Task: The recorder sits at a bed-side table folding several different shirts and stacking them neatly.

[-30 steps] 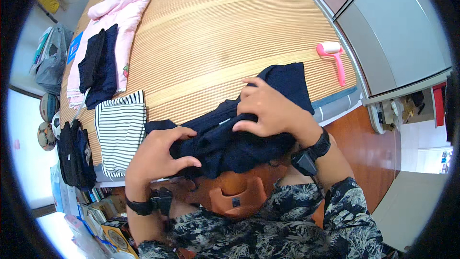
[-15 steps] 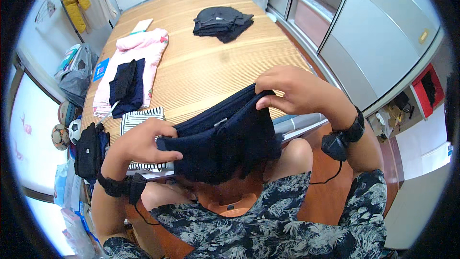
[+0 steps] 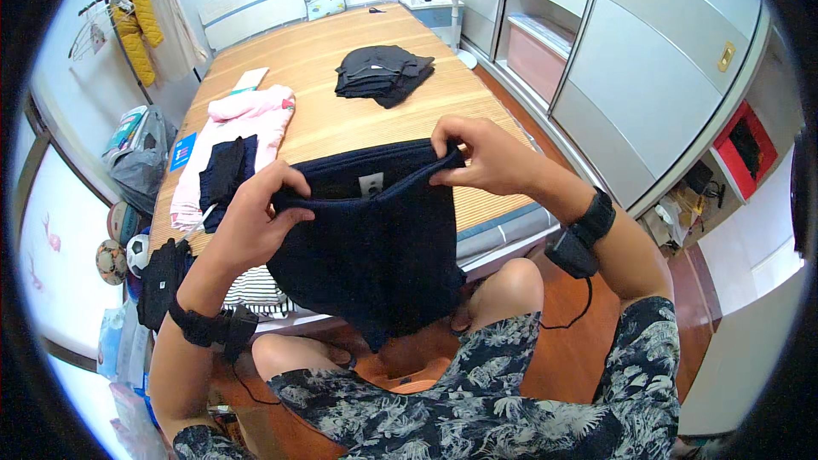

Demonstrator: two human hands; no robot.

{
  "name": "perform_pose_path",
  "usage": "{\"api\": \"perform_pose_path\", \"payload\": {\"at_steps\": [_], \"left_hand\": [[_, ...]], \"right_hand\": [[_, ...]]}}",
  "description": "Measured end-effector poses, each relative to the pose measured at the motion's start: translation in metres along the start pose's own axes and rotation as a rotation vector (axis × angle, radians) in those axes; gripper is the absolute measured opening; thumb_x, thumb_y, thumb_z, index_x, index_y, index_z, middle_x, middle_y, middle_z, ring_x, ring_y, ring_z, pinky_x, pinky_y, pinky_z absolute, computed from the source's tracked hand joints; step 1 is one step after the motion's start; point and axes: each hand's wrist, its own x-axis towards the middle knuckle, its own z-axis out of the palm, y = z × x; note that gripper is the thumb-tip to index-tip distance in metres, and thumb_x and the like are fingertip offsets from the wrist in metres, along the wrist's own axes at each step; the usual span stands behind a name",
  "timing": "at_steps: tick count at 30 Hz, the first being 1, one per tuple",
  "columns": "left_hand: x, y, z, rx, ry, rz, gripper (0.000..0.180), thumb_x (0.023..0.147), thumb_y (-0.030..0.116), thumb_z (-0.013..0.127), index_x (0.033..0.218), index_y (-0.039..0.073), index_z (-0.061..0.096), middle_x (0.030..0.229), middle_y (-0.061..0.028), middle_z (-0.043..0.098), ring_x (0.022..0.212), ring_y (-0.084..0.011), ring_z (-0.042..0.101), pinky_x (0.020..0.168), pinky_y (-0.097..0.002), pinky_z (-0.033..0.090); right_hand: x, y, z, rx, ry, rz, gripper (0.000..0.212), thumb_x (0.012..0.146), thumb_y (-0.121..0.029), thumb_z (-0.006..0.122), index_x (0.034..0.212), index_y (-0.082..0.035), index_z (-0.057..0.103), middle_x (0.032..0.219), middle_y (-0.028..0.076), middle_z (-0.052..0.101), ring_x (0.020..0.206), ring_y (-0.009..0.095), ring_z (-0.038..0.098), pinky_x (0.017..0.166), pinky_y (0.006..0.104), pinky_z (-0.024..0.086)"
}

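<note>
Between my hands hang dark navy pants (image 3: 375, 255) by their waistband, which is held stretched with its opening toward me. My left hand (image 3: 262, 213) pinches the left end of the waistband between thumb and fingers. At the other end, my right hand (image 3: 484, 155) grips the waistband the same way. A white label (image 3: 371, 184) shows inside the back of the waist. The lower part of the pants drops in front of my knees, and its shape there is hard to make out. Partly behind my left forearm lies a black-and-white striped cloth (image 3: 256, 291) at the bed's near edge.
On the slatted mat (image 3: 366, 126) lie a folded dark clothes pile (image 3: 383, 72), a pink garment (image 3: 249, 111) and small dark clothes (image 3: 228, 172) on top of it. Balls (image 3: 136, 251) and a grey bag (image 3: 141, 162) stand left. Sliding wardrobe doors (image 3: 656, 77) line the right.
The pants' waistband has been lifted and pulled flatter, so its inside and label show more. My right hand has shifted left, and my view has tilted up.
</note>
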Motion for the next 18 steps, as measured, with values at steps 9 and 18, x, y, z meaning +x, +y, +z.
{"api": "perform_pose_path", "payload": {"at_steps": [9, 18], "left_hand": [[0.025, 0.021, -0.006, 0.298, 0.096, -0.28, 0.027, 0.08, 0.016, 0.071, 0.096, -0.005, 0.062, 0.073, -0.0138, 0.064, 0.067, -0.0176, 0.061, 0.064, -0.0336, 0.049], [0.048, 0.05, 0.033, 0.137, 0.392, -0.188, 0.026, 0.081, 0.018, 0.066, 0.082, -0.008, 0.061, 0.069, -0.0228, 0.063, 0.063, -0.0312, 0.064, 0.059, -0.0378, 0.048]], "right_hand": [[0.024, -0.011, 0.01, 0.036, 0.119, 0.16, 0.034, 0.078, -0.021, 0.071, 0.102, 0.003, 0.066, 0.087, 0.015, 0.068, 0.078, 0.021, 0.064, 0.075, 0.0321, 0.05], [0.05, -0.061, 0.053, 0.19, 0.346, 0.079, 0.029, 0.079, -0.025, 0.063, 0.085, 0.003, 0.067, 0.072, 0.023, 0.065, 0.063, 0.036, 0.065, 0.06, 0.0399, 0.052]]}}
